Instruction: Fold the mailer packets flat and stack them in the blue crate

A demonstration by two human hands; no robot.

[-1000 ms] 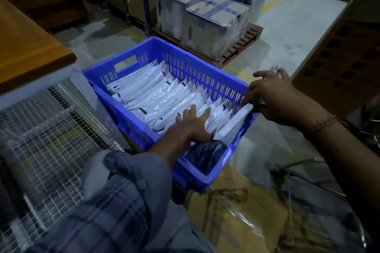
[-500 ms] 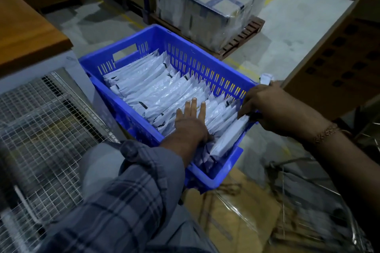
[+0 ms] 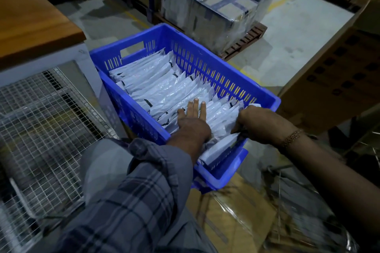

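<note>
Filling the blue crate [image 3: 207, 47]: upright white mailer packets [image 3: 156, 86]; left hand [image 3: 192, 123] presses flat-fingered, right hand [image 3: 261, 123] grips the nearest packet [image 3: 220, 147].

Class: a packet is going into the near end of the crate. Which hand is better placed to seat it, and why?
The right hand: it already grips the newest packet, while the left hand presses the row back.

To our left we see a wooden tabletop [image 3: 30, 24] over a white frame, with a wire mesh panel [image 3: 41, 125] below it. Ahead, shrink-wrapped cartons [image 3: 216, 2] sit on a wooden pallet [image 3: 244, 40] on the grey concrete floor [image 3: 298, 33], which carries yellow painted lines. At our right we find a large brown cardboard box [image 3: 339, 72], and below us flattened cardboard under clear film [image 3: 232, 211].
</note>
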